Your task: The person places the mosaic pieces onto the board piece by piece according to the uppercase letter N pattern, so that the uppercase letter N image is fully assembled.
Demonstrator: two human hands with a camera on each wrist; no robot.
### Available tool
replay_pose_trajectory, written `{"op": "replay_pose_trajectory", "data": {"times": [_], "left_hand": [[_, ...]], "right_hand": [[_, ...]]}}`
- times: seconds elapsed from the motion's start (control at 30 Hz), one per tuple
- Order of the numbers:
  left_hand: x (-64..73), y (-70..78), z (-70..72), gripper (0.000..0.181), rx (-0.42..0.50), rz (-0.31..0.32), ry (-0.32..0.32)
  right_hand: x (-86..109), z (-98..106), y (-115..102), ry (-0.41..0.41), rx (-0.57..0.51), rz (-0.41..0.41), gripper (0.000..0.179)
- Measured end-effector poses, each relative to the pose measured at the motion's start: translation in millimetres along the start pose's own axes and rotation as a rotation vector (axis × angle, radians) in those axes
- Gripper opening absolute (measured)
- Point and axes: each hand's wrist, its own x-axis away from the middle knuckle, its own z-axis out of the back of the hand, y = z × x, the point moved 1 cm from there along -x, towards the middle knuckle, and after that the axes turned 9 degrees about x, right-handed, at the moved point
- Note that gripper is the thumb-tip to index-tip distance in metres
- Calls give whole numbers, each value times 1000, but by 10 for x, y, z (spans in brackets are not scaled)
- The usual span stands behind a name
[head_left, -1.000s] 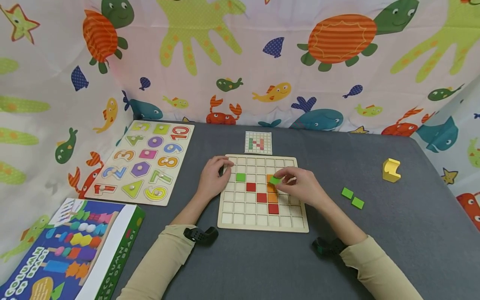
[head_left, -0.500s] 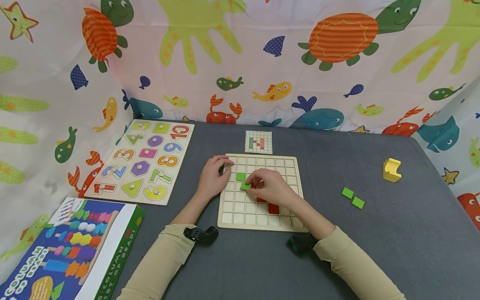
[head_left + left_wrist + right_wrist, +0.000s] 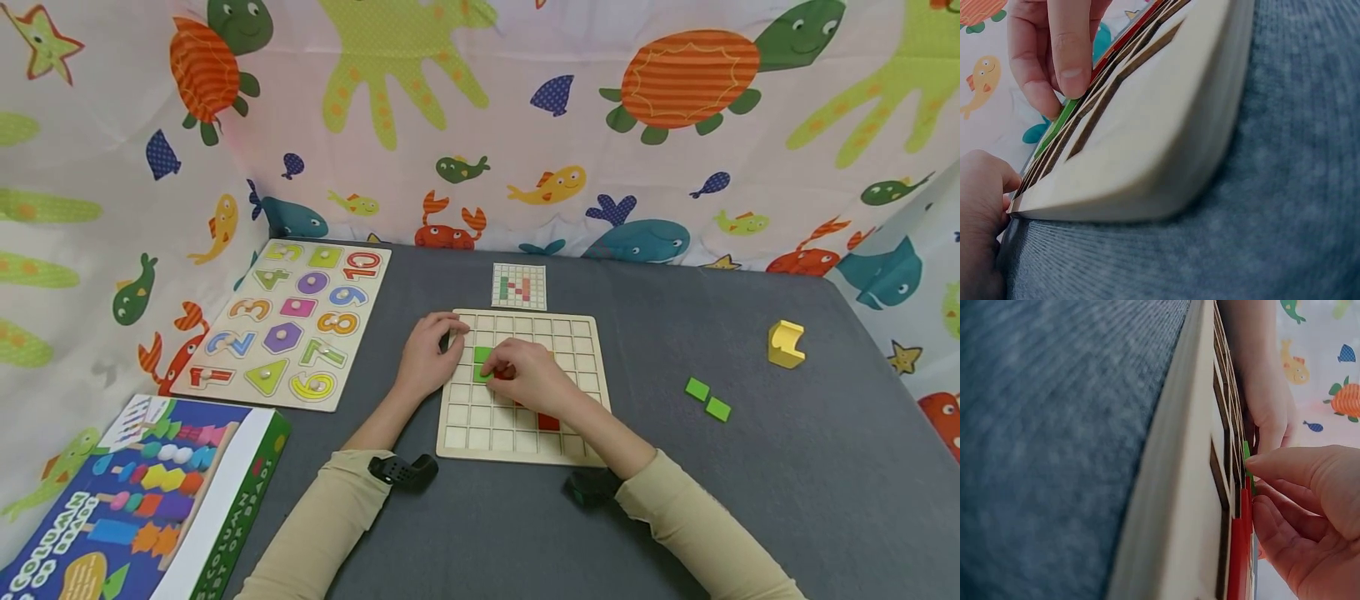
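Note:
A wooden grid board (image 3: 465, 437) lies in front of the person. The left hand (image 3: 429, 354) holds its left edge near the far corner, fingers bent over the rim. Over the board's middle, the right hand (image 3: 534, 377) pinches a green square tile (image 3: 480, 374) with thumb and fingertips at a cell just below another green tile (image 3: 483, 354). From the right wrist, the thumb touches the green tile's edge (image 3: 1246, 450), and a red tile (image 3: 1241, 547) lies nearer. One red tile (image 3: 548, 422) shows below the right hand, which hides most other tiles.
A small pattern card (image 3: 519, 287) lies beyond the board. To the right are two loose green tiles (image 3: 697, 389) and a yellow notched block (image 3: 786, 344). At left lie a number-and-shape puzzle (image 3: 281, 333) and a blue-and-green box (image 3: 142, 500).
The right hand has carried the green tile leftward from above the orange tiles to the cell below the first green tile, and lowered it there. The left hand stays at the board's edge.

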Motion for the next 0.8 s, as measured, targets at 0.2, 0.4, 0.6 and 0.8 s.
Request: {"op": "replay_pose_trajectory", "data": {"times": [0.2,0.4,0.6,0.8], "left_hand": [[0,-5,-1,15,4,0,0],[0,-15,-11,15,0,9,-5],[0,-12,-14,16,6,8,-2],[3,-11,-13,16,23,-2,2]], "right_hand": [[12,-7,9,16,-49,-4,11],[89,16,99,27,-143,-74,15],[220,189,166,40,-177,-157,15],[443,380,358,83,-183,-206,15]]}}
